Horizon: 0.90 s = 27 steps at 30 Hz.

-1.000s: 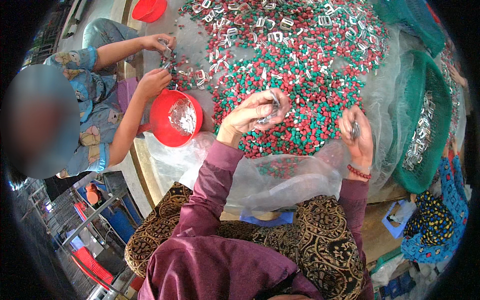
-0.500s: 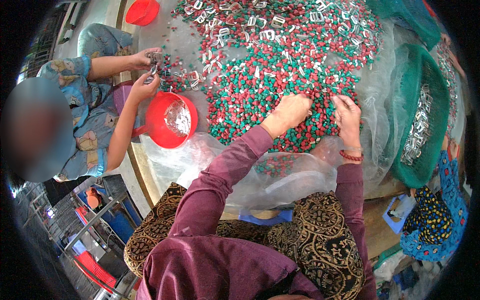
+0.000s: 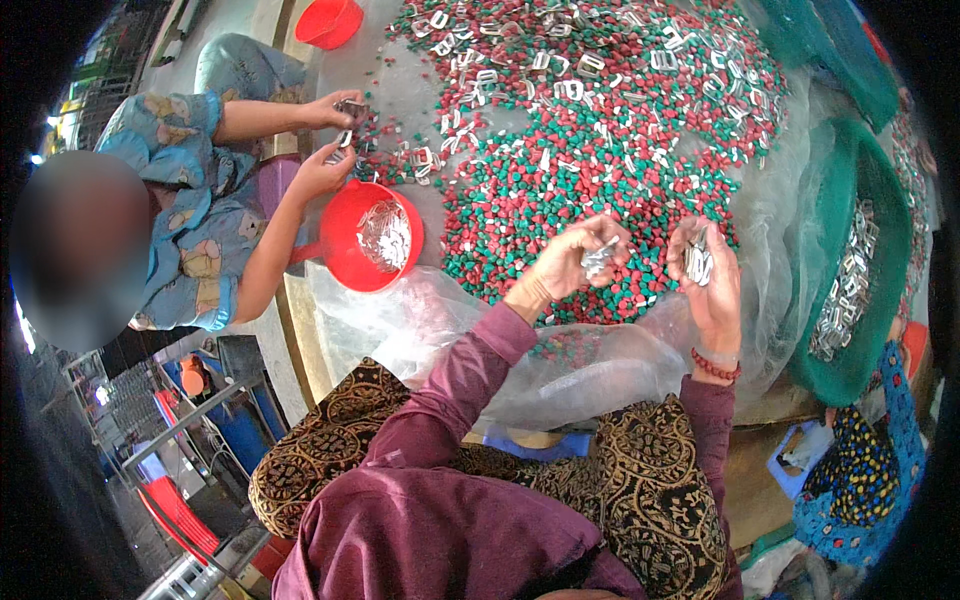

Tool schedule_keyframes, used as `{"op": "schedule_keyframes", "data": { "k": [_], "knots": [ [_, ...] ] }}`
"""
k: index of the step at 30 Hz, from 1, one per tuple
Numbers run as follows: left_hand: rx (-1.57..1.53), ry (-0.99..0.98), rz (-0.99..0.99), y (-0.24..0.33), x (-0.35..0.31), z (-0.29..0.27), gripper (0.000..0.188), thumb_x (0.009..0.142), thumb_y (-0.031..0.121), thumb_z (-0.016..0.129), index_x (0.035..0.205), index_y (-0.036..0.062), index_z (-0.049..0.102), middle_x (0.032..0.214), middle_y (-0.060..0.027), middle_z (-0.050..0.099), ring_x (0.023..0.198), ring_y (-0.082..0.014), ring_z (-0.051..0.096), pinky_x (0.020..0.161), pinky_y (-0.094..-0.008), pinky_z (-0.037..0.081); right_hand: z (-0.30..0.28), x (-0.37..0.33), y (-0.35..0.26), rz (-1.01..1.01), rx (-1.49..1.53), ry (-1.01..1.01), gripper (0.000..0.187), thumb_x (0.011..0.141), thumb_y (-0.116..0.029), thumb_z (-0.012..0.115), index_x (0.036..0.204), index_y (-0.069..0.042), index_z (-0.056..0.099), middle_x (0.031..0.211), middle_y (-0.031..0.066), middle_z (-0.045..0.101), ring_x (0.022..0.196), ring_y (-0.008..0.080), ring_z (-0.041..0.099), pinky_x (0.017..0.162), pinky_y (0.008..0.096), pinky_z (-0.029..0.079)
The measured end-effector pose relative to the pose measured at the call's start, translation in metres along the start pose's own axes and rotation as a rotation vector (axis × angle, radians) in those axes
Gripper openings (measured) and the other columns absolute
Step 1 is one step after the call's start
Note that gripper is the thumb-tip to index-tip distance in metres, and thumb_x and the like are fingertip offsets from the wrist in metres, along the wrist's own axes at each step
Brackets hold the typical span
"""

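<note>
My left hand [image 3: 562, 268] is turned palm inward above a spread of small red and green cone-shaped pieces [image 3: 500, 235]. Its fingers curl round a few silvery metal pieces [image 3: 600, 257]. To the right, my right hand [image 3: 716, 290] has its palm up, with several flat silvery metal pieces [image 3: 699, 262] lying in the cupped fingers. Many pale metal buckles [image 3: 540, 62] lie scattered among the cones, mostly toward the far side. Exactly what kind of pieces my hands hold is too small to tell.
A co-worker's hands [image 3: 328, 168] handle metal buckles at the left, beside a red scoop [image 3: 345, 262] holding silvery pieces. Another red container [image 3: 328, 22] sits farther back. At the right lies a green mesh basket [image 3: 822, 270] with buckles in it. Translucent sheeting [image 3: 470, 340] edges the cones.
Both hands have lifted a little from the cones and turned, so the silvery pieces in them now show. The whole view has shifted slightly. The co-worker still handles buckles.
</note>
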<state>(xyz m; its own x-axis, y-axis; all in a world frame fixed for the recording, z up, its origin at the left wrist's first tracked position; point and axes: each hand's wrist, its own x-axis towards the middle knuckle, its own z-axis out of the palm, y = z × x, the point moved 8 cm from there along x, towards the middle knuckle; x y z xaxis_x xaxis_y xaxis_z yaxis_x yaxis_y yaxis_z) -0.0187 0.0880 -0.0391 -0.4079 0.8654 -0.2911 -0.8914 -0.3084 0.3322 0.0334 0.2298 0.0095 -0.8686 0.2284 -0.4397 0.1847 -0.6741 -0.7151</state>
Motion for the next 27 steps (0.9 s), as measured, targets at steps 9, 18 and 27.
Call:
{"op": "schedule_keyframes", "data": {
  "k": [9, 18, 27],
  "knots": [
    [-0.422, 0.187, 0.052, -0.047, 0.022, -0.018, 0.045, 0.092, 0.044, 0.047, 0.099, 0.0022, 0.06, 0.093, -0.0081, 0.064, 0.083, -0.0207, 0.062, 0.076, -0.0322, 0.051, 0.123, -0.022, 0.014, -0.652, -1.275, -0.273, 0.015, 0.086, -0.001, 0.051, 0.099, 0.0, 0.058, 0.098, 0.0145, 0.058, 0.094, 0.0292, 0.057, 0.081, 0.0376, 0.045],
    [-0.471, 0.264, 0.43, 0.105, -0.089, -0.043, 0.033, 0.087, 0.031, 0.053, 0.093, -0.0009, 0.06, 0.089, -0.0169, 0.06, 0.074, -0.0293, 0.061, 0.05, -0.0377, 0.054, 0.09, -0.019, -0.01, -0.734, -1.043, -0.007, 0.017, 0.093, -0.001, 0.047, 0.105, 0.002, 0.059, 0.102, 0.0126, 0.061, 0.092, 0.0218, 0.06, 0.077, 0.0323, 0.05],
    [1.571, 1.447, 0.537, 0.223, -0.248, -0.097, 0.03, 0.089, 0.025, 0.047, 0.101, 0.0066, 0.068, 0.103, -0.0125, 0.063, 0.103, -0.028, 0.057, 0.092, -0.039, 0.043, 0.083, -0.016, -0.006, -0.66, -1.116, 0.029, 0.019, 0.094, 0.0, 0.047, 0.108, 0.002, 0.058, 0.102, 0.0122, 0.061, 0.092, 0.0206, 0.06, 0.08, 0.0316, 0.048]
  ]
}}
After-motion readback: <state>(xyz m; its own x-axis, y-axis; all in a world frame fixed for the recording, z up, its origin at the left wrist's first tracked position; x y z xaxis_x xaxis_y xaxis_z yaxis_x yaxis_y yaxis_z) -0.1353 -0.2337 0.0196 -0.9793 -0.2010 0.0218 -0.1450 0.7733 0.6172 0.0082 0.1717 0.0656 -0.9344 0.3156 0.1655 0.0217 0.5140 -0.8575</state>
